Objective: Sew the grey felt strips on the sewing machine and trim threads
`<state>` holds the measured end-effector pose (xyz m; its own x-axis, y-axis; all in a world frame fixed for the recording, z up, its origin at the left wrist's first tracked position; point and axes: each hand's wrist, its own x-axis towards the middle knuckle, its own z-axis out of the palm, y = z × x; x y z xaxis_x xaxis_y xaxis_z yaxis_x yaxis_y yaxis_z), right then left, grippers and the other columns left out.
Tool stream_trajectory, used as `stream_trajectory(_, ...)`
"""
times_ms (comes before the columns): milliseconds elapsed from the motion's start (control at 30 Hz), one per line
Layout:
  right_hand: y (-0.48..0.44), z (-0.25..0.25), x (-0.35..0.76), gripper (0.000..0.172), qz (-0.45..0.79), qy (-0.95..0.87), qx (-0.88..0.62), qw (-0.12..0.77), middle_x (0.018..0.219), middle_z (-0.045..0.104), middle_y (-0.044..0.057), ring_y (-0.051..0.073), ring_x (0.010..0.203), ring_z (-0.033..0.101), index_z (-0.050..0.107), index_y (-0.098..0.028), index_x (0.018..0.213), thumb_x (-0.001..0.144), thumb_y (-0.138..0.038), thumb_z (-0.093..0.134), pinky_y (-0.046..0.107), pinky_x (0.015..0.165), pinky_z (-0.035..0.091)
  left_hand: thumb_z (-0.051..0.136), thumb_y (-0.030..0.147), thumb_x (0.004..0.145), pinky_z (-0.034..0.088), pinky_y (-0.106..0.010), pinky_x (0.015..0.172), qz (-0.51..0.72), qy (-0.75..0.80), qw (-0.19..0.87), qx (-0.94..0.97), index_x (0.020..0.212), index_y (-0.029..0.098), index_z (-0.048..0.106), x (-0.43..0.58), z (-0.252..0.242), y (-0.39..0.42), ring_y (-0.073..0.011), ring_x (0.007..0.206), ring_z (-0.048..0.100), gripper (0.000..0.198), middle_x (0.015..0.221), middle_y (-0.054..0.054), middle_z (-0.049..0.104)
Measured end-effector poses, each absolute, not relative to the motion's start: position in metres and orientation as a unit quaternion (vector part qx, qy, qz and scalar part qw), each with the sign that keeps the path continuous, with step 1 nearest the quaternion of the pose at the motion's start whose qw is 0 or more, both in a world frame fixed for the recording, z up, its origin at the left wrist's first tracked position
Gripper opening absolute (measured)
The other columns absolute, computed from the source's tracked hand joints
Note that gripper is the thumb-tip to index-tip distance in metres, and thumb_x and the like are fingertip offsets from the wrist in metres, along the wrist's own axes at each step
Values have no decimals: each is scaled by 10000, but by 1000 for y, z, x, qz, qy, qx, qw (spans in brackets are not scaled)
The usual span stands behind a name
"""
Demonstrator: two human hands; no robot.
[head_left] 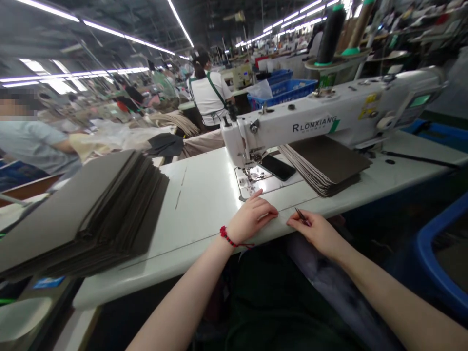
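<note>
Spanning the view, a pale table bears a white sewing machine, a tall brown stack and a smaller stack. The left hand bends its fingers near the table's edge, pinching what I cannot tell; the right hand beside it grips a dark pointed tool.

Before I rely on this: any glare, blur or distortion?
Head view: glare on the tabletop by the sewing machine; head view: the dark stack at left looks stretched, with blur beyond it; head view: left hand and right hand fairly clear.
</note>
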<state>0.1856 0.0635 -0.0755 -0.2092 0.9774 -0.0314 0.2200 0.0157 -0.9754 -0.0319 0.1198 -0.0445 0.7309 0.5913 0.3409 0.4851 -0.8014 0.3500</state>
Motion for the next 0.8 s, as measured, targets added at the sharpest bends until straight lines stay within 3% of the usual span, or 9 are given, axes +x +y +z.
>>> stream_trajectory(133,63,-76,204,260,442,-655,-531,304,729,599,-1,185,700,548,586,-208,812,867,-455,529,290,658,403,467,252,967,276,-443,1117,228,304,108,919,941,213,626,-39,-38,114,-155,906,604,165,898,-19,660)
stream_trajectory(300,58,-57,220,325,279,-713,-611,199,653,591,-13,183,609,563,517,-236,807,896,-543,461,280,566,331,516,253,943,353,-385,1027,225,322,88,915,937,215,644,-41,-35,111,-170,896,556,134,868,-26,624)
stream_trajectory(533,61,-39,186,201,148,-795,-567,156,698,632,-6,182,601,588,504,-238,887,942,-419,438,292,545,249,497,243,950,399,-371,920,212,320,77,920,929,206,641,-36,-29,112,-198,896,521,150,843,-42,586)
stream_trajectory(800,83,-43,171,259,106,-804,-570,130,655,637,14,181,568,566,524,-234,802,952,-419,425,308,531,189,532,256,934,421,-381,901,237,348,125,899,917,217,655,-42,-23,111,-192,864,532,131,807,-34,579)
